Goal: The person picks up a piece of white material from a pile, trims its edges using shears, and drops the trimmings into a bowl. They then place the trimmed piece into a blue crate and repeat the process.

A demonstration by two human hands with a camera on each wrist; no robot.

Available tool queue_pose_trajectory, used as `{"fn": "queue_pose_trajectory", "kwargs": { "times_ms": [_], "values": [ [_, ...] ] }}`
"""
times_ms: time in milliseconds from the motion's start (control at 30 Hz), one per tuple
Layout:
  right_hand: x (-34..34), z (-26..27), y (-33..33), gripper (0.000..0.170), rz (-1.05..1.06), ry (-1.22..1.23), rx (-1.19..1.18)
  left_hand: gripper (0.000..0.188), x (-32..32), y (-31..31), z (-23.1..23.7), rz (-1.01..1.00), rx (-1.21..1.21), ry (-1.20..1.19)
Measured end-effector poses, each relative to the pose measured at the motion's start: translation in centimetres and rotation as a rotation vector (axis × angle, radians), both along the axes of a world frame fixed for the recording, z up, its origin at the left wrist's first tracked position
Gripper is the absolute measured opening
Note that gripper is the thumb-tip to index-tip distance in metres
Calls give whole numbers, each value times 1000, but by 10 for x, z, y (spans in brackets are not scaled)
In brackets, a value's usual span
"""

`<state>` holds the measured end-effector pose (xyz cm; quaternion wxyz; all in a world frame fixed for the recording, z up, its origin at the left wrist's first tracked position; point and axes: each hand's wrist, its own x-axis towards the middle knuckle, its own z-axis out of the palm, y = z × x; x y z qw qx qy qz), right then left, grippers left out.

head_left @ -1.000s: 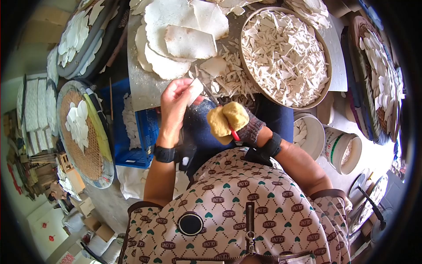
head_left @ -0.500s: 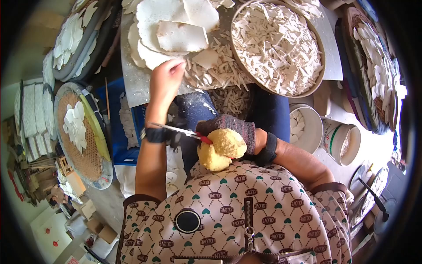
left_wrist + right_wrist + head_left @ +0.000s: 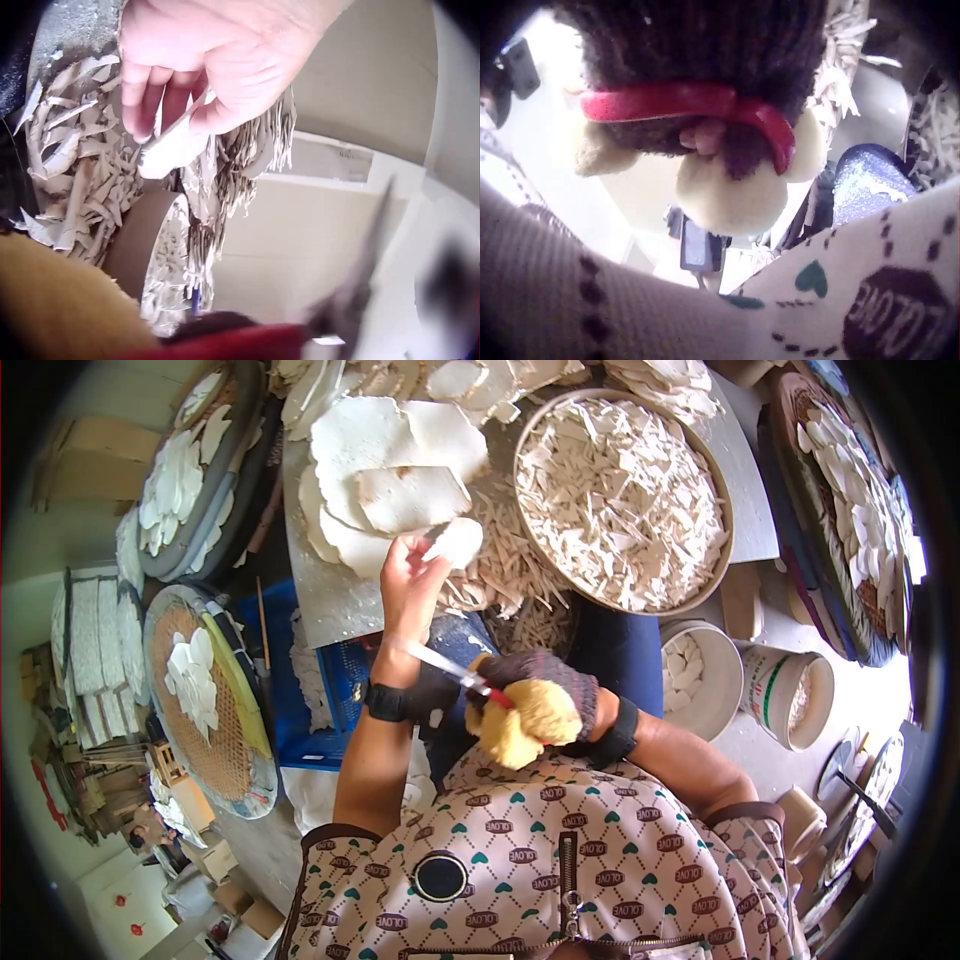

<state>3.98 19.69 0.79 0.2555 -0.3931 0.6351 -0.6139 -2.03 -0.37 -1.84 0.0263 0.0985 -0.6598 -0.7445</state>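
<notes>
In the head view my bare left hand (image 3: 409, 592) pinches a white rounded piece (image 3: 457, 541) above the table edge; the left wrist view shows the piece (image 3: 174, 150) between thumb and fingers. My right hand (image 3: 545, 685), in a dark knitted glove, grips scissors with red handles (image 3: 497, 698) and yellow padding (image 3: 530, 726). The blades point left, across near my left wrist. In the right wrist view the gloved fingers curl round the red handle (image 3: 660, 103).
A round tray of white slivers (image 3: 724, 560) stands on the metal table (image 3: 742, 485), beside large white sheets (image 3: 352, 440) and loose strips (image 3: 505, 575). A blue crate (image 3: 292, 745) is at left, white buckets (image 3: 705, 732) at right, round woven trays (image 3: 225, 755) on the far left.
The left hand moved away with its first piece, then shows empty over the sheets, and now holds a rounded piece. The right hand with the scissors drew toward the body, blades swinging left.
</notes>
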Motion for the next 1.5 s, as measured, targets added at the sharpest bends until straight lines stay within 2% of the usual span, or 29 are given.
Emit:
{"fn": "queue_pose_trajectory", "kwargs": {
  "times_ms": [33,67,133,200,233,333,367,467,533,567,667,733,833,933,1033,1100,1200,1267,1300,1367,1400,1433,1500],
  "values": [
    [0,-9,3,22,-54,-270,-62,23,4,-2,11,69,75,-134],
    [0,-20,0,21,-102,-478,-213,30,8,-5,17,74,270,-123],
    [-1,-41,-6,21,-200,-865,-575,36,13,-13,26,58,365,-142],
    [-14,-61,-1,22,-246,-497,-241,39,19,-14,33,11,259,-167],
    [-7,-65,-5,22,-278,-749,-289,41,21,-13,35,-15,208,-182],
    [-10,-73,-10,21,-340,237,34,45,26,-10,33,-118,32,-150],
    [-11,-74,-13,21,-269,19,-69,47,27,-10,31,-142,23,-177],
    [-16,-69,-13,28,-3,-633,-290,48,30,-1,25,66,119,-75],
    [-14,-70,-17,27,17,-741,-405,46,34,2,13,143,139,-45],
    [-13,-73,-18,27,-52,-487,-224,46,35,4,10,150,173,-49],
    [-9,-76,-20,24,-158,-489,-192,43,35,6,5,173,217,-90],
    [-13,-50,-20,21,-161,-847,-344,43,31,0,3,141,222,-115],
    [-12,-46,-18,21,-197,-683,-243,43,29,0,7,129,224,-136],
    [-14,-40,-14,24,-237,-384,-78,38,27,-3,6,98,189,-146],
    [-15,-60,-18,23,-188,-589,-266,34,27,-11,9,0,113,-172],
    [-20,-62,-13,23,-139,-425,-192,33,28,-13,12,-92,64,-196],
    [-24,-58,-9,29,-42,-453,-123,37,28,-13,14,-94,48,-222],
    [-24,-61,-10,28,8,-702,-281,40,29,-9,9,32,139,-131],
    [-18,-57,-12,24,-66,-725,-270,40,31,-4,8,105,176,-85],
    [-17,-55,-16,22,-102,-709,-228,42,32,7,8,246,236,-58],
    [-16,-52,-17,22,-121,-704,-204,41,33,8,7,232,232,-68],
    [-16,-47,-12,22,-152,-359,-58,40,33,8,6,219,228,-77],
    [-16,-45,-11,23,-188,-372,-55,40,31,4,3,192,242,-88]
  ]
}}
